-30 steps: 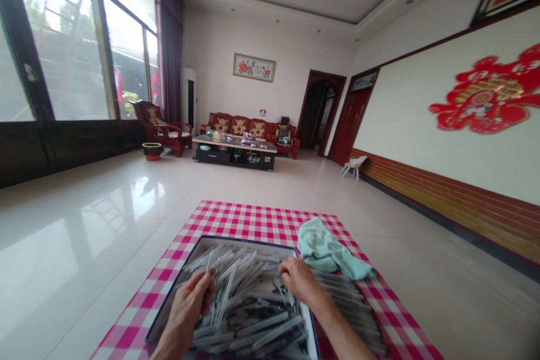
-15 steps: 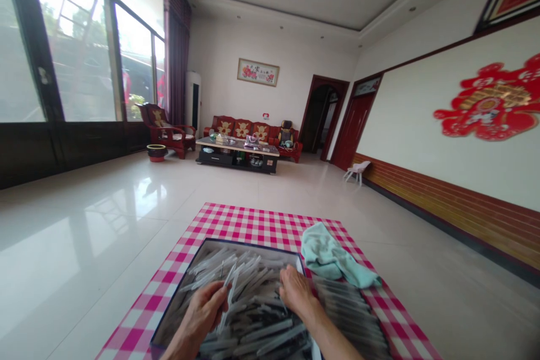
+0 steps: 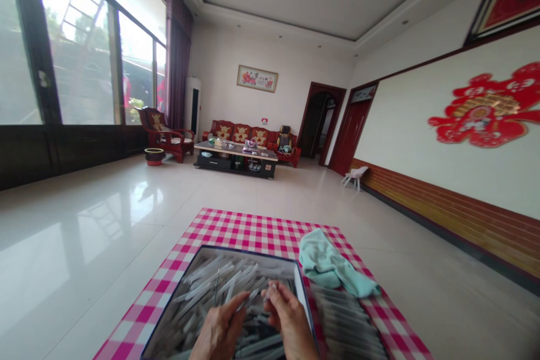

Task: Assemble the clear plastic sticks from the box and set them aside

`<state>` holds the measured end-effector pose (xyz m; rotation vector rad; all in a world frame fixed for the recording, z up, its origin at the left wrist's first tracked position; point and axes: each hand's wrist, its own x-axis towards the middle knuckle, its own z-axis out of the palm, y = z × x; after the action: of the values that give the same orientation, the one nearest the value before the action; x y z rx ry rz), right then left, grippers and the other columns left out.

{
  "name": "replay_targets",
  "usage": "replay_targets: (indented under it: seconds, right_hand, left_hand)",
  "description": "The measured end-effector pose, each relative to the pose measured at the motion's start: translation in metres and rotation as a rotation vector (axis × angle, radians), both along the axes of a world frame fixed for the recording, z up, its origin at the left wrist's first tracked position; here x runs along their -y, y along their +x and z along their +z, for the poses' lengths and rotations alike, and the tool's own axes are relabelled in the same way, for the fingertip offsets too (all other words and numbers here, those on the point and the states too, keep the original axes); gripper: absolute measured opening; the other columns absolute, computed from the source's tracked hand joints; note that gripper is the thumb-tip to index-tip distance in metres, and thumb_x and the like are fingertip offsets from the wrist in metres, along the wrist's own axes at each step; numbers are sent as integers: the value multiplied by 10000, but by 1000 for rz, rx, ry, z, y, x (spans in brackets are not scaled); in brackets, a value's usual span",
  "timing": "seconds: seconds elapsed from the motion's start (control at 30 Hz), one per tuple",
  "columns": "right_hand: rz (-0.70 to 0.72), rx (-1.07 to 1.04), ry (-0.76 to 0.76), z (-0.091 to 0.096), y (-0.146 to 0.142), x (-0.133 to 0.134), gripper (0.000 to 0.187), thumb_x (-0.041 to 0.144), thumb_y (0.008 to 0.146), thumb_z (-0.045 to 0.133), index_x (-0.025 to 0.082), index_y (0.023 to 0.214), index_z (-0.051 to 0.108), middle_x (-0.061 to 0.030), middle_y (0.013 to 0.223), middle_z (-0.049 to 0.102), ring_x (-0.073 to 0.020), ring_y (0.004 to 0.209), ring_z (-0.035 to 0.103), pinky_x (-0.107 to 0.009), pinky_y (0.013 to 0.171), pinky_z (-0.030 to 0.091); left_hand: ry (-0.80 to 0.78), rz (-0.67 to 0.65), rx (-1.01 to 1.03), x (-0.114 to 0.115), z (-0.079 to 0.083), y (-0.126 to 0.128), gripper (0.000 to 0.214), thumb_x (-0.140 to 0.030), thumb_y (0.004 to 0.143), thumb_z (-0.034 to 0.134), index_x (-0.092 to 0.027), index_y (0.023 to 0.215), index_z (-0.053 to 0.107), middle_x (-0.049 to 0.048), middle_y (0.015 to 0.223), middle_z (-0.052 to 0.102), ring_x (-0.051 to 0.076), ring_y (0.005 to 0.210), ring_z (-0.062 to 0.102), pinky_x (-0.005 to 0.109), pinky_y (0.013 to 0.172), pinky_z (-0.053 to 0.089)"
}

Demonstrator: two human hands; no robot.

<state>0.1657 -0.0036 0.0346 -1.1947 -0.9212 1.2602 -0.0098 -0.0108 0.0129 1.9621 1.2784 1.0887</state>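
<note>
My left hand (image 3: 221, 329) is closed on a slim, clear pen-like tube (image 3: 253, 296) over the box. Close beside it, my right hand (image 3: 289, 315) pinches a small pale piece (image 3: 272, 288), too blurred to name, near the tube's end. Whether the two pieces touch, I cannot tell. Under both hands lies a shallow dark-rimmed box (image 3: 304, 292) full of loose translucent tubes (image 3: 206, 275) and darker thin pieces. A thin dark rod (image 3: 216, 287) stands up by my left hand; I cannot tell whether that hand holds it.
Right of the box is a row of similar tubes (image 3: 346, 323), blurred. A mint-green cloth (image 3: 329, 261) lies crumpled behind them on the pink checked tablecloth (image 3: 248, 230). Across the tiled floor stand a low table (image 3: 234, 160), a red sofa and a small pale chair (image 3: 355, 177).
My right hand has moved left and up from the box's right side and now meets my left hand. My left hand has shifted right and slightly down. The view has tilted a little.
</note>
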Motion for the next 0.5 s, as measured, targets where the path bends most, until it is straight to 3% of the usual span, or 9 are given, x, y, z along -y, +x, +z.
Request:
replay_targets:
  seconds: [0.1, 0.17, 0.5]
  right_hand:
    - [-46, -332, -98, -7, -5, 5, 446, 490, 625, 803, 178, 917, 675, -61, 920, 748, -165, 728, 669, -208, 539, 475]
    - [-43, -439, -128, -8, -6, 5, 450, 458, 591, 835, 177, 906, 679, -61, 894, 756, -170, 727, 685, -217, 547, 494]
    - [30, -400, -83, -8, -8, 11, 473, 470, 589, 834, 194, 947, 694, -57, 928, 760, -182, 729, 692, -249, 570, 505]
  left_hand:
    - [18, -10, -25, 1, -2, -1, 418, -386, 929, 381, -175, 1172, 648, -15, 542, 608, 116, 478, 509, 191, 491, 412]
    - [28, -22, -50, 2, -3, -1, 408, -378, 928, 388, -173, 1158, 657, 2, 574, 641, 126, 489, 540, 201, 507, 425]
    - [-1, -83, -64, 9, 10, 3, 358, -279, 918, 407, -217, 1177, 647, 30, 750, 731, 164, 601, 640, 217, 612, 459]
